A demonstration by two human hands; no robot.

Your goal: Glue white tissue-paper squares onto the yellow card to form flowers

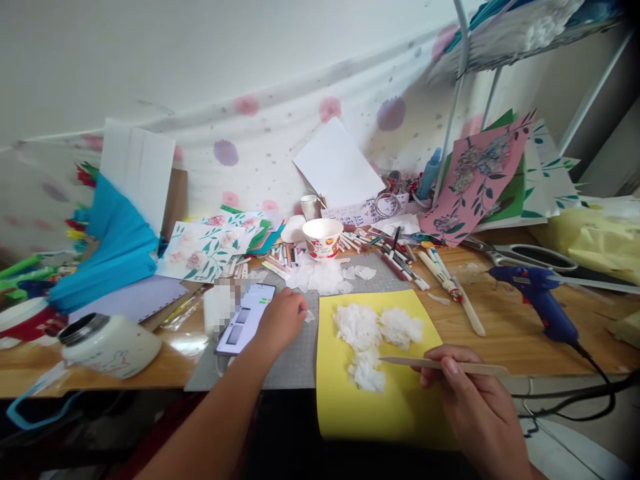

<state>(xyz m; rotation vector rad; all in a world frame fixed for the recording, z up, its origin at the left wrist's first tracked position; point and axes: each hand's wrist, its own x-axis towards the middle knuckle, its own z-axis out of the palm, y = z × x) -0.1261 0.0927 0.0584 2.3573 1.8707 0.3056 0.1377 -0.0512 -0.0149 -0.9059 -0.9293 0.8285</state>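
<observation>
My right hand [467,393] grips a flat wooden stick [415,362]. The stick's pointed end is beside the lower clump of crumpled white tissue [367,370] on a yellow sheet of paper [345,417]. More tissue clumps, joined in a branching shape, cover the sheet's upper part. My left hand [283,319] is closed over the grey mat [295,367], its fingers curled; what they hold, if anything, is hidden. Just beyond it lie torn white tissue pieces [323,277]. A phone [246,320] with a lit screen is left of that hand.
A paper bowl [323,239] stands behind the tissue pieces, with many markers [400,260] scattered around. At the right are a blue glue gun [537,293] and scissors [520,258]. A pale flask [110,343] lies tilted at the left. Flower pictures [490,177] lean at the back right.
</observation>
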